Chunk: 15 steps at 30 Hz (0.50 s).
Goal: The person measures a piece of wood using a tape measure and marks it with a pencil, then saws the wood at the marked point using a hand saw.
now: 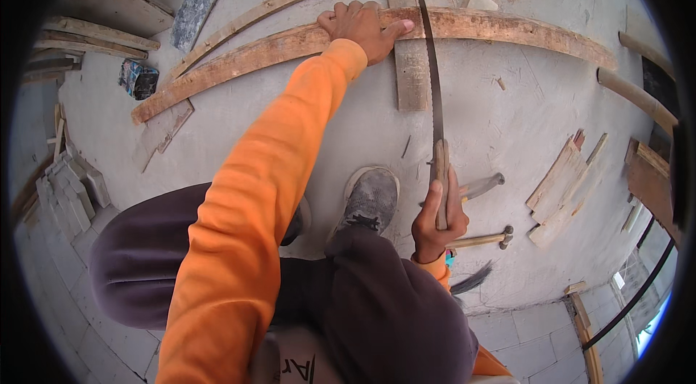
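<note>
My right hand (pixel 440 219) is wrapped round the wooden handle of a handsaw (pixel 435 83). The saw's long dark blade points away from me and crosses a long wooden plank (pixel 507 26) that lies sideways. My left hand (pixel 366 30) grips this plank just left of the blade, its thumb lying along the wood close to the saw. Beneath the plank, a shorter board (pixel 411 80) runs away from me at a right angle. Whether the teeth have cut into the wood cannot be made out.
A hammer (pixel 482 240) and another hammer-like tool (pixel 484 185) lie near my right hand. A narrow wood strip (pixel 268 6) rests behind the plank. Wood scraps (pixel 565 185) are on the right, a dark tin (pixel 139 80) on the left. My shoe (pixel 371 199) is close below.
</note>
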Each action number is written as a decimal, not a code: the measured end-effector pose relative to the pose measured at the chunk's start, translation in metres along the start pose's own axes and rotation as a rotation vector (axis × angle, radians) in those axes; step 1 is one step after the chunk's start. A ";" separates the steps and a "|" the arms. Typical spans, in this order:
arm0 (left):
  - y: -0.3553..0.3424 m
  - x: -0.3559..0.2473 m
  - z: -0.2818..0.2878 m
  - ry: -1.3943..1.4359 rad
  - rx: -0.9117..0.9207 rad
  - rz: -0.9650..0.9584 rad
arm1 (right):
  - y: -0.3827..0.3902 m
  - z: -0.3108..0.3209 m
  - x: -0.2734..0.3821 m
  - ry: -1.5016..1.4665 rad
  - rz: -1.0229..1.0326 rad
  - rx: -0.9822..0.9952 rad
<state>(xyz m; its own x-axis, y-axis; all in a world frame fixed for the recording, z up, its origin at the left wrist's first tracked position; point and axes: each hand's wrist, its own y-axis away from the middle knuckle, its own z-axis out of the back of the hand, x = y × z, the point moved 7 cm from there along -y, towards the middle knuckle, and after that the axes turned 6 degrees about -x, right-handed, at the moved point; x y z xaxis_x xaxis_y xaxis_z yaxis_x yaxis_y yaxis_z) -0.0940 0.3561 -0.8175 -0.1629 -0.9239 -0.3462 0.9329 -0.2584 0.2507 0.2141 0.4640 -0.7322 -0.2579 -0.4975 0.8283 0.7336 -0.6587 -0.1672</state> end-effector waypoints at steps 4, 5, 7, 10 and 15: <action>0.000 0.010 0.000 0.009 -0.017 -0.002 | -0.078 -0.059 0.028 -0.090 0.003 -0.012; -0.001 0.006 -0.003 0.026 0.001 -0.003 | -0.078 -0.056 0.026 -0.088 -0.007 -0.004; 0.002 0.026 0.004 -0.018 0.058 0.048 | -0.045 -0.053 0.023 -0.063 -0.046 0.065; -0.007 0.005 -0.003 -0.015 0.112 0.046 | 0.001 0.003 0.000 0.024 -0.022 0.061; -0.006 0.016 0.000 -0.054 0.134 0.050 | -0.059 -0.048 0.016 -0.064 -0.038 0.017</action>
<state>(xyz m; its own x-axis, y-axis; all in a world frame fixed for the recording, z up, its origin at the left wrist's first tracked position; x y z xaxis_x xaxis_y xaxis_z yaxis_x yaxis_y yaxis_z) -0.1019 0.3430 -0.8249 -0.1374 -0.9496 -0.2816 0.8898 -0.2432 0.3862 0.1363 0.4679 -0.7353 -0.2455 -0.4347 0.8665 0.7345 -0.6668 -0.1264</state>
